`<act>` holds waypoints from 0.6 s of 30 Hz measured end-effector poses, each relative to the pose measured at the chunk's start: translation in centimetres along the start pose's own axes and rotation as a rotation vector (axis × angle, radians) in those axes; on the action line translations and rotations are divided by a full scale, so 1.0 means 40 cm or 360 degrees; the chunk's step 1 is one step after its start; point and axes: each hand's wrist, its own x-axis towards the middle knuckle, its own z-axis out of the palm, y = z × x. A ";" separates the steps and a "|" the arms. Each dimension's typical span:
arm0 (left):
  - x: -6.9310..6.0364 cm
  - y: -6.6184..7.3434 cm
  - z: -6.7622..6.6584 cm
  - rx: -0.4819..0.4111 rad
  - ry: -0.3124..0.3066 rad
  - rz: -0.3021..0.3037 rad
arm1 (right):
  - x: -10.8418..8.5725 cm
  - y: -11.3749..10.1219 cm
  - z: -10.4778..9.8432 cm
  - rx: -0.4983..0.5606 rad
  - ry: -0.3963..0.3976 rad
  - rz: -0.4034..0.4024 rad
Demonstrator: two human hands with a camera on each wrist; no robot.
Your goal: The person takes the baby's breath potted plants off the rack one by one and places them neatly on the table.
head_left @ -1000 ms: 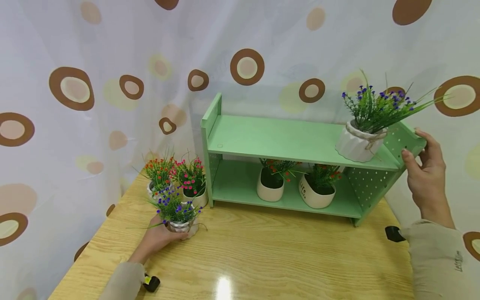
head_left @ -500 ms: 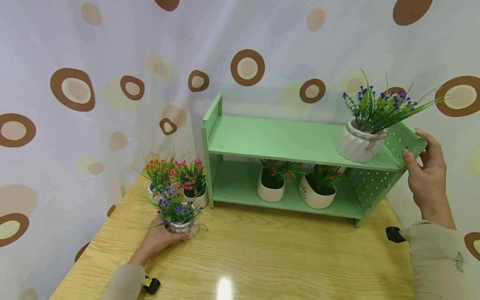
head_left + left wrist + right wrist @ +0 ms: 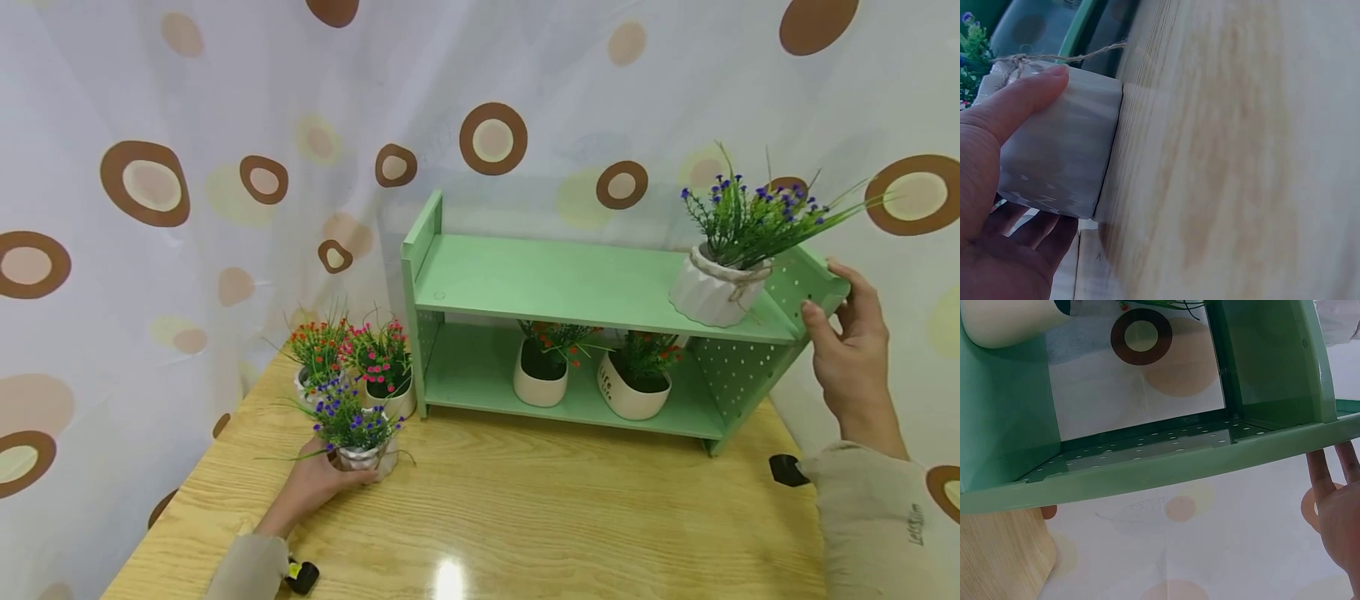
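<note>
My left hand (image 3: 317,482) grips a white ceramic pot with purple flowers (image 3: 352,421) at the table's left. In the left wrist view the thumb lies across the white pot (image 3: 1060,147) below its twine, with the fingers on the opposite side. The pot stands on the wood. At the right, my right hand (image 3: 858,358) holds the top of the side panel of a green two-tier shelf (image 3: 540,271), thumb on the inner side. A second purple-flowered plant in a white pot (image 3: 716,292) sits on the upper board, near that hand.
Two cream pots, one left (image 3: 542,387) and one right (image 3: 633,392), hold red-flowered plants on the lower board. Behind my left hand stand an orange-red flowered plant (image 3: 318,342) and a pink-flowered plant (image 3: 382,358). A patterned curtain (image 3: 300,100) hangs behind the wooden table (image 3: 525,508).
</note>
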 end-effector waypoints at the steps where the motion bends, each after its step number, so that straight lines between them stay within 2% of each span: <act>1: 0.000 0.001 0.000 0.0000 -0.0004 -0.0001 | -0.001 0.000 0.000 -0.0003 0.0002 0.0002; 12: -0.006 0.010 0.000 -0.0007 -0.0014 -0.0047 | -0.003 -0.003 0.003 -0.0045 0.0021 -0.0002; 18: -0.016 0.014 -0.005 0.0067 -0.0058 -0.0069 | -0.004 -0.004 0.003 -0.0018 0.0004 -0.0001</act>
